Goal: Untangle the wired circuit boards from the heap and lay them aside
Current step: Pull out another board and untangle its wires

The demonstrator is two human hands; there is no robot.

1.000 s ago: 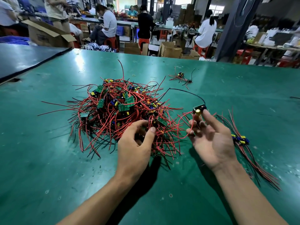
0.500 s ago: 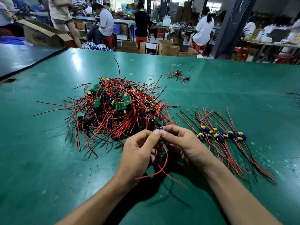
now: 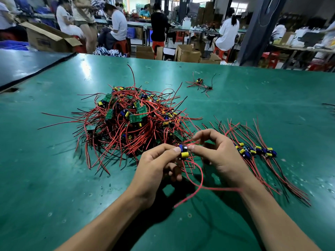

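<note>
A tangled heap (image 3: 134,122) of small green circuit boards with red and black wires lies on the green table (image 3: 54,178) at centre left. Just in front of the heap my left hand (image 3: 155,169) pinches one small board (image 3: 184,152) with blue and yellow parts. My right hand (image 3: 215,156) pinches the same board's red wires from the right. Its red wires (image 3: 197,185) trail down between my wrists. A row of separated boards (image 3: 253,151) lies to the right, wires fanned toward me.
Two loose wired boards (image 3: 201,84) lie farther back on the table. A dark table (image 3: 21,66) adjoins at far left. Beyond the far edge stand cardboard boxes (image 3: 186,53), red stools and several seated people.
My right hand had set a board on the row at right, then came back to meet my left at the heap's front. Now both hold a board lifted a little, its components showing.
</note>
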